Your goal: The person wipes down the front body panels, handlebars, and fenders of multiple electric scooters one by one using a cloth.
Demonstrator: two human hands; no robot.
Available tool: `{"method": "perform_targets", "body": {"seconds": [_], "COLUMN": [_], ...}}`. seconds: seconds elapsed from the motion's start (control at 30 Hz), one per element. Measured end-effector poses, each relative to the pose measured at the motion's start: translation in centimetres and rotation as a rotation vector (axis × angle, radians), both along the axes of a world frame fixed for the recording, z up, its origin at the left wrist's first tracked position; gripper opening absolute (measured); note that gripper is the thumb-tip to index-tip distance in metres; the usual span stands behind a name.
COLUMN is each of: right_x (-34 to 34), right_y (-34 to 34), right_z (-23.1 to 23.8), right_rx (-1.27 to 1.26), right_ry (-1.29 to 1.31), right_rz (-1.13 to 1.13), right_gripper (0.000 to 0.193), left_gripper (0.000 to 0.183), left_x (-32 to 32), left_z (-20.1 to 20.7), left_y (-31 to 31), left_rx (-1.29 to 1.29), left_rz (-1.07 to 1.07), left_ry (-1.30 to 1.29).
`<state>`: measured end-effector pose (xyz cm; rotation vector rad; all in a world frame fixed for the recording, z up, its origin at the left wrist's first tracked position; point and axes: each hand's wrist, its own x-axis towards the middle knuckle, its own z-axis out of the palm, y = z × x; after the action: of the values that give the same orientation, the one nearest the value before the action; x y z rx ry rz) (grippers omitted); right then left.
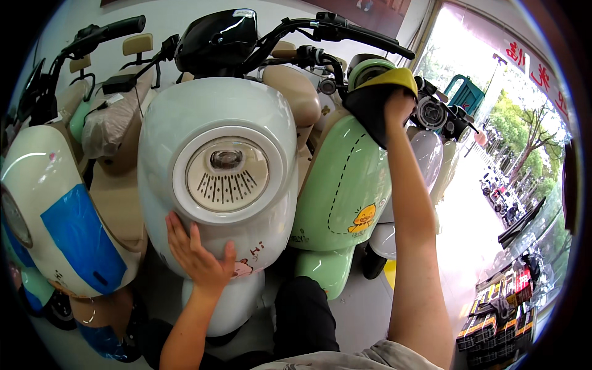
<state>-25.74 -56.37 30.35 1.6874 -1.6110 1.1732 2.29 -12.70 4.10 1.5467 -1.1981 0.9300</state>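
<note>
A pale white scooter (213, 102) with a round headlight (231, 185) stands right in front of me. My left hand (200, 256) lies on its front panel below the headlight, fingers stretched out and holding nothing. To the right is a light green scooter (336, 179) with a yellow duck picture on its panel. My right arm reaches far forward to it. There my right hand (401, 106) grips a yellow-and-black cloth (373, 108), which lies against the top of the green front panel, just below its headlight. The cloth hides part of my fingers.
On the left stands a cream scooter (37, 157) with a blue film patch. Black handlebars (357, 34) stretch above the white scooter. More scooters (431, 151) are parked beyond the green one. Stacked boxes (499, 314) sit at lower right, by the glass front.
</note>
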Motion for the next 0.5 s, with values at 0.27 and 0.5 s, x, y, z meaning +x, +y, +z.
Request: {"method": "perform_targets", "body": {"seconds": [0.27,0.5], "right_x": [3.1,5.6], "right_y": [3.2,7.1], "right_z": [-3.6,0.5], "right_rx": [-0.407,-0.435], "right_ry": [0.007,0.69], "right_rz": [0.348,0.214], "right_gripper": [0.077,0.078], "left_gripper": [0.076,0.078], "left_x": [-0.4,-0.1], "left_z": [0.2,-0.2], "left_y": [-0.4,-0.4], "left_rx": [-0.006,-0.032], "left_rz": [-0.008,-0.006], "left_ry": [-0.014,-0.011]}}
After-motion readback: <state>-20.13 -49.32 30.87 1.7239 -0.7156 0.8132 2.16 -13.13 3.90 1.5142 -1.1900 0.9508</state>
